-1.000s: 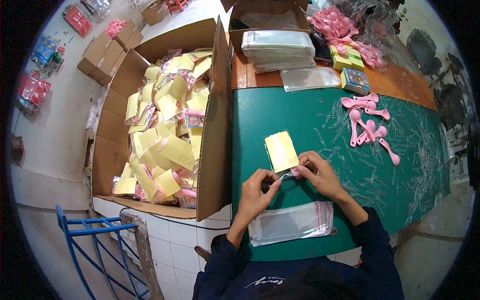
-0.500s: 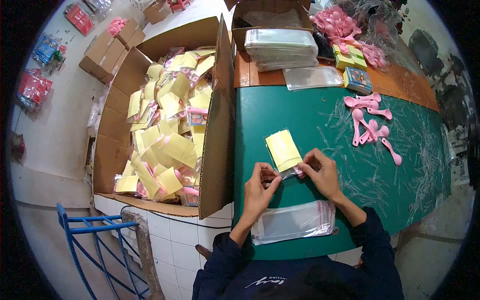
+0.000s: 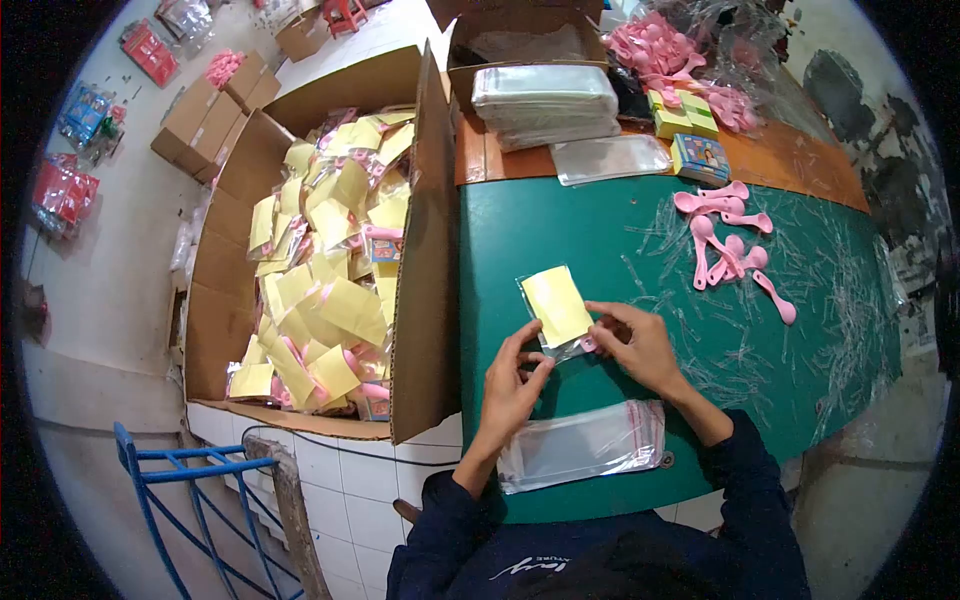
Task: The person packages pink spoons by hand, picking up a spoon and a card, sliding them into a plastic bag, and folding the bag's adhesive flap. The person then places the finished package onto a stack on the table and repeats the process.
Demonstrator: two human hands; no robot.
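A clear plastic packet with a yellow card (image 3: 558,305) in it lies on the green table, and a bit of a pink spoon (image 3: 588,344) shows at its lower right corner. My left hand (image 3: 512,385) is at the packet's lower left edge, thumb and forefinger apart, a fingertip touching the side. My right hand (image 3: 640,350) has its fingers closed on the right edge of the packet. Below both hands lies a stack of clear plastic bags (image 3: 582,448), close to the table's front edge.
Left of the table stands a big cardboard box (image 3: 425,290) full of filled packets. Loose pink spoons (image 3: 735,255) and plastic scraps (image 3: 720,370) lie on the right. More bags (image 3: 545,100), a card stack (image 3: 700,158) and heaped spoons (image 3: 655,45) are at the back.
My left thumb and forefinger have come apart from their pinch at the packet's lower edge, and the hand sits at its left side. My right hand has shifted to its right edge.
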